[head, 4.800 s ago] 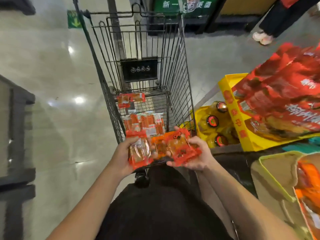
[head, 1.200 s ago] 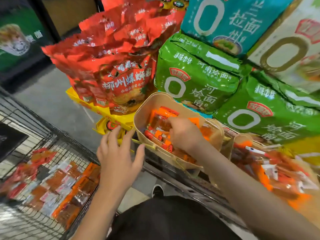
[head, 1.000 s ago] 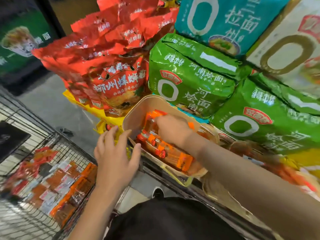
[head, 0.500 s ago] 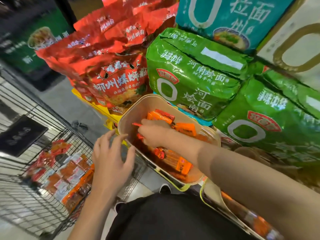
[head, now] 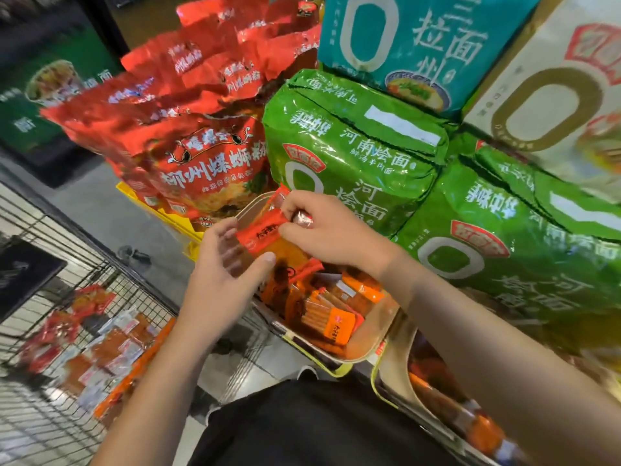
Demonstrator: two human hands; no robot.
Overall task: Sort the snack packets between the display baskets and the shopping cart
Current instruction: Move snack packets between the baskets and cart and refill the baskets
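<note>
Glossy green noodle bags (head: 349,153) and crinkly red pouches (head: 201,156) are stacked behind a beige oval display basket (head: 366,351) full of orange packets. Right hand (head: 329,230) pinches a shiny red snack packet (head: 260,232) above it; left hand (head: 225,274), fingers spread loose, touches its lower edge. More packets sit in the wire shopping cart (head: 50,331).

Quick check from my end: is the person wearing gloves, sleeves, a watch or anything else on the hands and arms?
No. The left hand and the right hand are both bare, with no gloves, rings or watch visible. Both forearms are uncovered as far as the frame shows, with no sleeve edge in view. The only clothing visible is a black garment on the body below.
</note>
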